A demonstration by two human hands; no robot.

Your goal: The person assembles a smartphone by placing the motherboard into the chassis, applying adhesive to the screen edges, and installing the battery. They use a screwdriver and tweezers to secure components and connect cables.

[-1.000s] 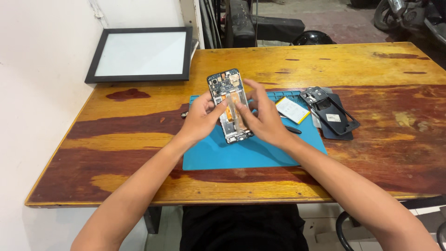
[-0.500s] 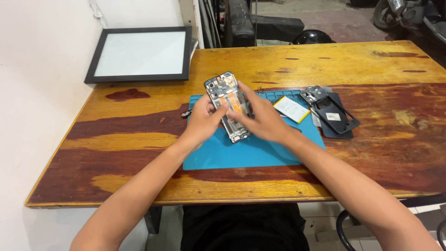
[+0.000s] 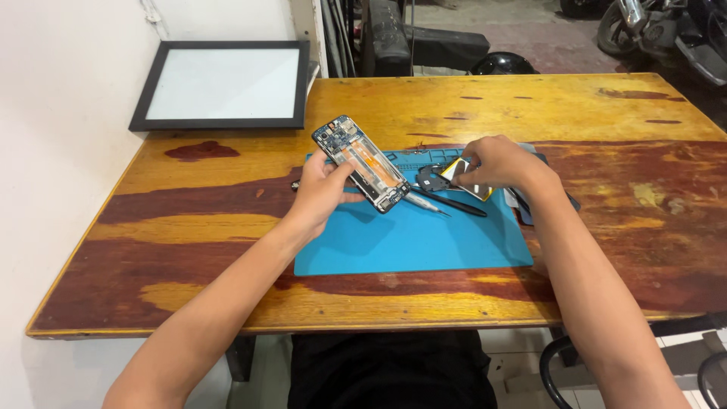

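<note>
Here I am gripping an opened smartphone [image 3: 362, 163] in my left hand [image 3: 322, 193], fingers wrapped along its lower edge, so that it is tilting up off the blue repair mat [image 3: 413, 242] with its exposed circuit boards and orange inner parts facing me. My right hand [image 3: 496, 163] is lying well to the right of the phone, fingers curled down over a small pile of parts at the far right corner of the mat. Under those fingertips a flat yellow-edged piece [image 3: 462, 176] is showing, and I am pinching or pressing it; I cannot tell which. Just to the left of that hand a dark round part [image 3: 432, 178] is sitting on the mat, and a slim black-handled screwdriver [image 3: 447, 203] is lying between my two hands, its tip pointing towards the phone. Beyond my left hand a black-framed white panel [image 3: 221, 85] is resting flat at the far corner of the wooden table [image 3: 182, 227].
</note>
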